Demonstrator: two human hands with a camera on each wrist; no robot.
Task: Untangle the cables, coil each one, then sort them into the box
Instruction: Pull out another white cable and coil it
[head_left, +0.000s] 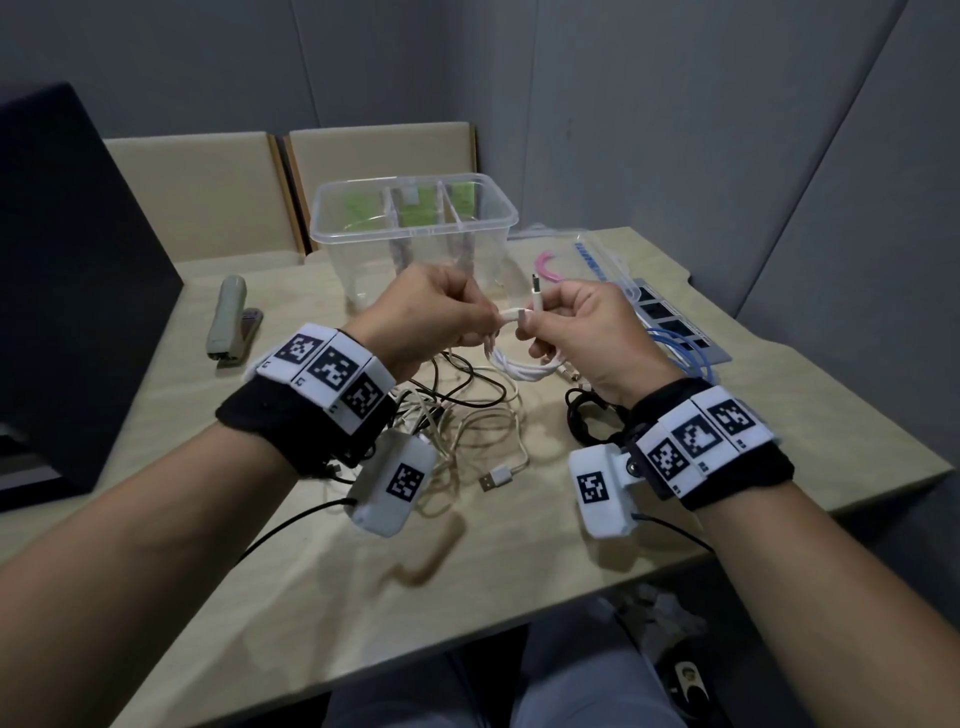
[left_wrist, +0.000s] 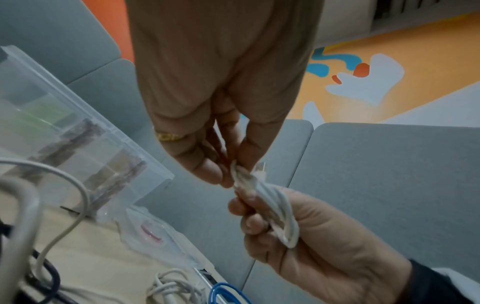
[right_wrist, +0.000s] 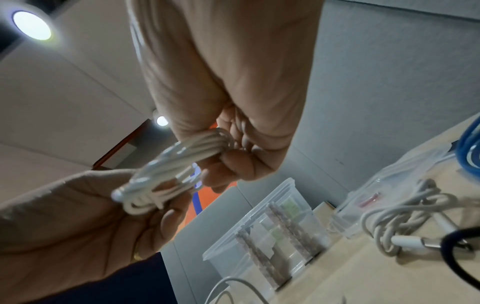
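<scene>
white cable coiled into tight bundle, held in air in front of box, above cable tangle on table. bundle's long axis runs hand to hand, crosswise to box. left hand pinches one end, right hand clenches other end, plug sticking up. box lies straight ahead, beyond both hands, about equally near each. judgement: coil nearly tied off; next move carries it forward, down into compartment.

Blue lettering along edge of clear lid, at 2 o'clock from hands: blurred, unreadable. Black-and-white square code markers on left wristband, right wristband and wrist cameras: patterns only, no readable words.
</scene>
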